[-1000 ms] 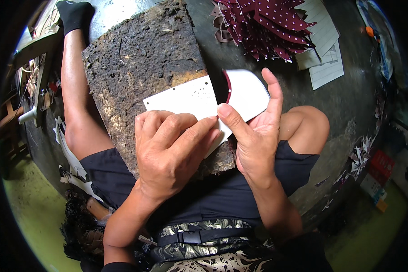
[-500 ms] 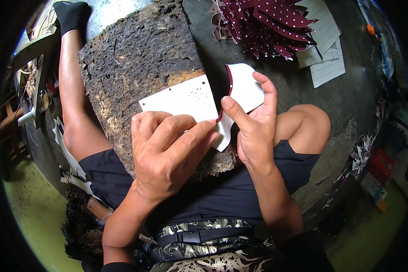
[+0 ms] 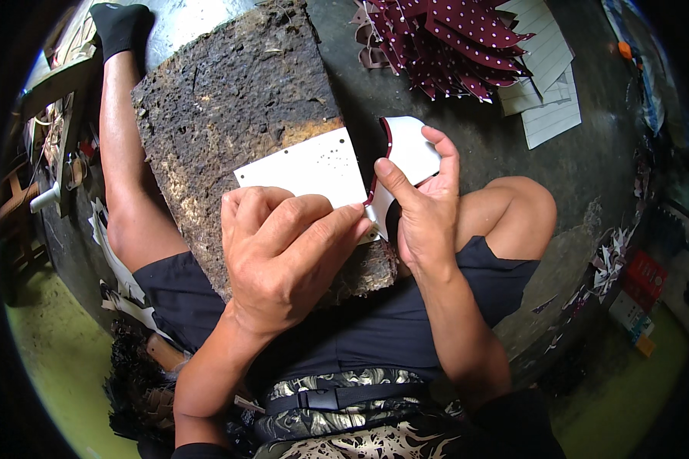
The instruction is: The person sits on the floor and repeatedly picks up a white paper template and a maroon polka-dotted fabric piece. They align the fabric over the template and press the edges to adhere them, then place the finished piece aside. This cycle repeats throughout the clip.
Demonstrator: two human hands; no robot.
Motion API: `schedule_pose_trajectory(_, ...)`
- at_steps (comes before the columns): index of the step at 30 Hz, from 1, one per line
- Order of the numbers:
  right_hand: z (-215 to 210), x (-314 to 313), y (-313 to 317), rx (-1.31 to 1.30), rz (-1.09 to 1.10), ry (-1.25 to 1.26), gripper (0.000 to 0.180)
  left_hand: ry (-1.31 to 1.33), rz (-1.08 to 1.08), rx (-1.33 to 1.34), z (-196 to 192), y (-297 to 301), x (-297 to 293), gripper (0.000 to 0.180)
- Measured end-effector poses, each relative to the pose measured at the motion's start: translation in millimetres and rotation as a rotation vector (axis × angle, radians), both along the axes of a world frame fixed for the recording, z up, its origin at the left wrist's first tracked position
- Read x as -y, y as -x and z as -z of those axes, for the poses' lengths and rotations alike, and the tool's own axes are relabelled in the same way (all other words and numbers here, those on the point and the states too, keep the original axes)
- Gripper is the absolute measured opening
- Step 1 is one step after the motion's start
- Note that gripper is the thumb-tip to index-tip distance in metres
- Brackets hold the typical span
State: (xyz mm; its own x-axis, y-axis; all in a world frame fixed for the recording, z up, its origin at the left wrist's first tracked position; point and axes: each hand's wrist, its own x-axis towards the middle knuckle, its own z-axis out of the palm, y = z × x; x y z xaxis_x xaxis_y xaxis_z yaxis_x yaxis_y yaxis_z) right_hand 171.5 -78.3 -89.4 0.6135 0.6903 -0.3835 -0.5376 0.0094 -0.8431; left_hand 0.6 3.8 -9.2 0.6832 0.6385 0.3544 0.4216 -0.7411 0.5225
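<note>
A curved white piece (image 3: pixel 415 148) with a narrow maroon folded edge (image 3: pixel 387 145) is in both my hands. My right hand (image 3: pixel 427 203) grips its right part, thumb on the near face and fingers curled behind. With thumb and forefinger together, my left hand (image 3: pixel 283 245) pinches the lower end of the maroon edge. Under that hand lies a flat white plate (image 3: pixel 306 167) with small dark holes, on a rough dark slab (image 3: pixel 230 92). The left fingers hide the plate's lower part and the exact pinch point.
A stack of maroon polka-dot pieces (image 3: pixel 455 46) lies beyond my right hand, beside lined paper sheets (image 3: pixel 551 115). My bent right leg (image 3: pixel 513 210) flanks the slab on the right, my stretched left leg (image 3: pixel 121 153) on the left. White scraps (image 3: pixel 608 256) litter the floor at right.
My right hand has shifted slightly left, and the white piece's upper end has dropped a little. Its lower end now looks more bent near the left fingertips. The left hand has hardly moved.
</note>
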Motion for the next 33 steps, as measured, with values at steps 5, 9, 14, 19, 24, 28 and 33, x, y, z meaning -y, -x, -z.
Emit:
schedule_pose_trajectory(5, 1.6, 0.6, -0.8, -0.006, 0.018, -0.026, 0.075, -0.051, 0.031, -0.035, 1.4, 0.8, -1.5, 0.028)
schedule_pose_trajectory(9, 3.4, -2.2, -8.3, 0.125, 0.049, 0.040, 0.073, -0.065, 0.031, -0.084, 1.1, -0.4, -1.8, 0.031)
schedule_pose_trajectory(14, -11.5, -5.1, -33.9, 0.397, 0.071, 0.025, 0.071, 0.041, 0.029, -0.149, -8.7, 0.8, -3.1, 0.043)
schedule_pose_trajectory(19, -82.9, -15.1, -54.4, 0.529, -0.165, -0.077, 0.079, 0.259, -0.019, 0.121, -35.1, -5.0, -17.0, 0.063)
schedule_pose_trajectory(24, -165.8, -14.8, -55.5, 0.656, -1.146, -0.374, 0.057, 0.051, 0.219, -0.015, -81.4, 10.2, -40.1, 0.078)
schedule_pose_trajectory(28, -168.1, -24.6, -51.0, 0.679, -1.245, -0.323, 0.057, 0.835, 0.147, -0.010, -93.5, 39.5, -32.9, 0.069)
schedule_pose_trajectory(33, -125.9, -25.4, -56.9, 0.388, -0.961, 0.214, 0.044, 1.157, -0.297, 0.120, -58.8, 60.7, -7.6, 0.044)
